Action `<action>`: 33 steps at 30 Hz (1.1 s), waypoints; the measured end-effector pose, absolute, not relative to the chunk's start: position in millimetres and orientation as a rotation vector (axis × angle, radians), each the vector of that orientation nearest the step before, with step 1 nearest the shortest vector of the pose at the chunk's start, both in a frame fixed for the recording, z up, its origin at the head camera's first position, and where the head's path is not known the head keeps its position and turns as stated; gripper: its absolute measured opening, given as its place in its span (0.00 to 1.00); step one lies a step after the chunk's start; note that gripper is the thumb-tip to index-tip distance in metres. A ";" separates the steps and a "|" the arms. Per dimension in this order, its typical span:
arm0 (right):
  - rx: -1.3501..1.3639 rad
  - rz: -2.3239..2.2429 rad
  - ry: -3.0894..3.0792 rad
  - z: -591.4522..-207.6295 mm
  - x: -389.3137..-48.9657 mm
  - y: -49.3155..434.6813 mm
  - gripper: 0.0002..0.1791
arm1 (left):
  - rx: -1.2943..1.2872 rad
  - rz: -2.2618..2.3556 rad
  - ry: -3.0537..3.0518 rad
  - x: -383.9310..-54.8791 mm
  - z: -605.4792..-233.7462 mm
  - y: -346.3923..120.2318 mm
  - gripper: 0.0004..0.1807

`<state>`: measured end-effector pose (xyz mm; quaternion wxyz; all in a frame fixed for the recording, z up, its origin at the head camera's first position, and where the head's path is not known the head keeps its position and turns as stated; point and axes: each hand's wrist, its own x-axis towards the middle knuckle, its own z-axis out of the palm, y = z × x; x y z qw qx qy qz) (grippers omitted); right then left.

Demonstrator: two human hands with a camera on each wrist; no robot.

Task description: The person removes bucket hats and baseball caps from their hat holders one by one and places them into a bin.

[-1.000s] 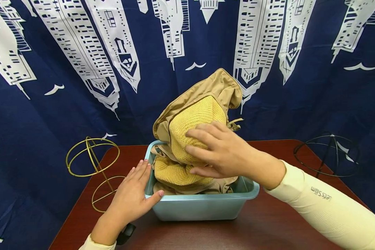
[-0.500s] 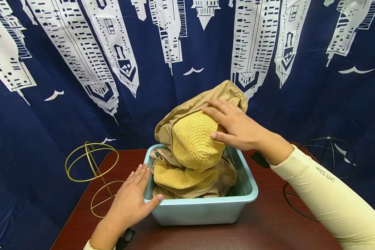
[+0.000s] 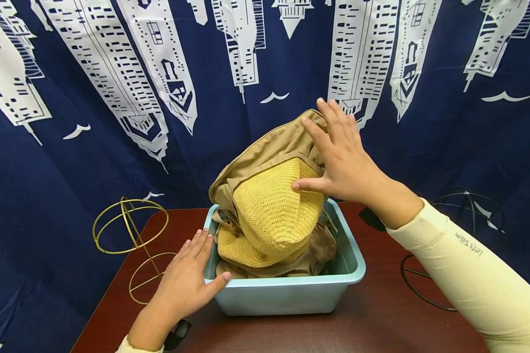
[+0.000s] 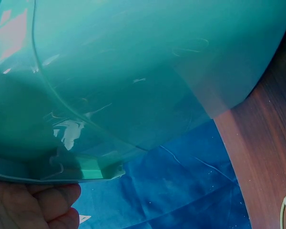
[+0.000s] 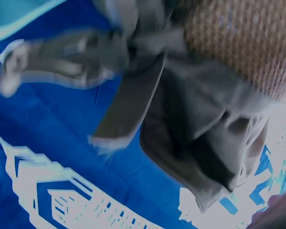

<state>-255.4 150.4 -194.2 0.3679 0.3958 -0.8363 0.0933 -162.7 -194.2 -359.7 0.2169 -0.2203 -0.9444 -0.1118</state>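
A sun hat with a yellow knitted crown and a khaki cloth brim leans upright in a light blue plastic bin. Beneath it in the bin lies a second yellow and khaki hat, mostly hidden. My right hand, fingers spread and straight, is at the upper hat's right side, thumb over the crown. In the right wrist view a cloth strap hangs beside the brim. My left hand rests along the bin's left front corner, fingers extended; its fingertips show at the rim in the left wrist view.
A gold wire hat stand stands on the left of the dark red table. On the right, a black wire stand is partly behind my right sleeve. A navy curtain with white buildings hangs behind the table.
My right hand has moved up and right from the crown's front to the upper hat's right side, its fingers spreading. The upper hat has shifted and settled lower. My left hand stays at the bin.
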 end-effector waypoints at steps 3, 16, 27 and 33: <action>0.947 0.197 -2.297 -192.9 -257.3 150.2 0.66 | -0.602 -0.314 -2.623 -162.4 -361.3 -195.4 0.46; 1.319 0.029 -2.333 -186.7 -252.1 128.7 0.59 | -0.611 -0.324 -2.591 -163.9 -366.5 -198.3 0.48; 1.412 -0.136 -2.549 -217.7 -244.5 106.8 0.67 | -0.640 -0.321 -2.546 -166.1 -363.9 -197.1 0.48; 1.467 -0.236 -2.617 -241.7 -247.1 100.5 0.66 | -0.641 -0.327 -2.550 -166.0 -363.1 -197.3 0.49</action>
